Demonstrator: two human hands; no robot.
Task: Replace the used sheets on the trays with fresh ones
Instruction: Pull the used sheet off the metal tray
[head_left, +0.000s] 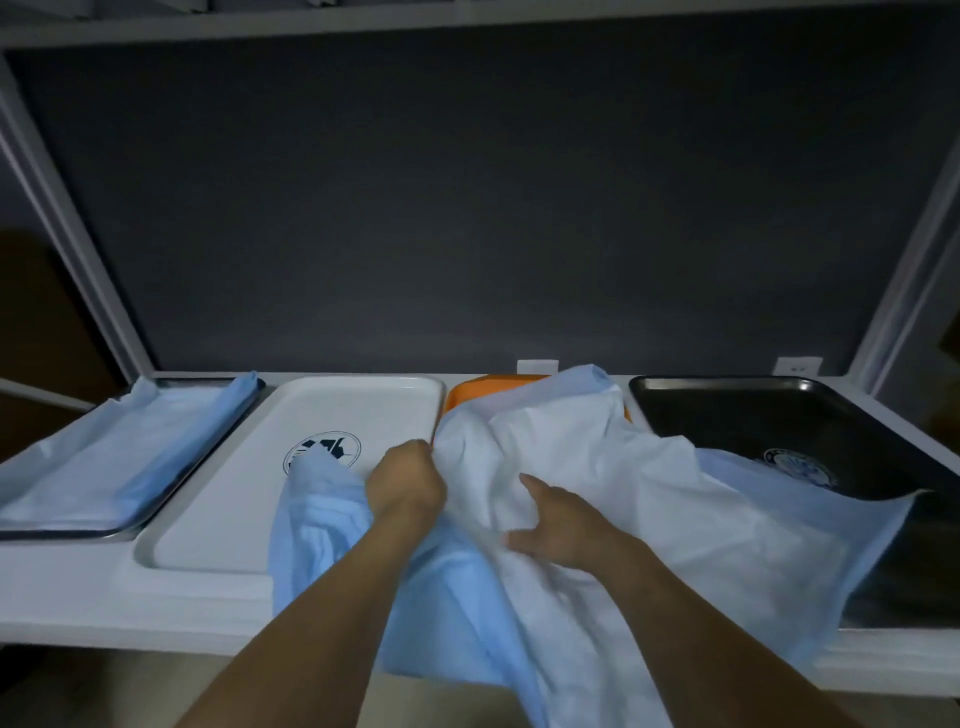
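While the left hand (408, 480) bunches an edge of the sheet (597, 452) in tightly curled fingers (415, 454), the right hand (563, 530) lies on the same sheet at 3 o'clock from it, fingers (530, 480) fairly straight and spread, pressing the crumpled material. The sheet drapes over the orange tray (467, 392), of which only the far corner shows. It spills onto the black tray (779, 410) at 3 o'clock and hangs off the near edge of the tabletop (197, 603). At 9 o'clock from the left hand sits the white tray (311, 410), a blue fold (322, 514) lying on its near end. Farther toward 9 o'clock, a 4th tray (78, 532) holds a 2nd sheet (119, 457).
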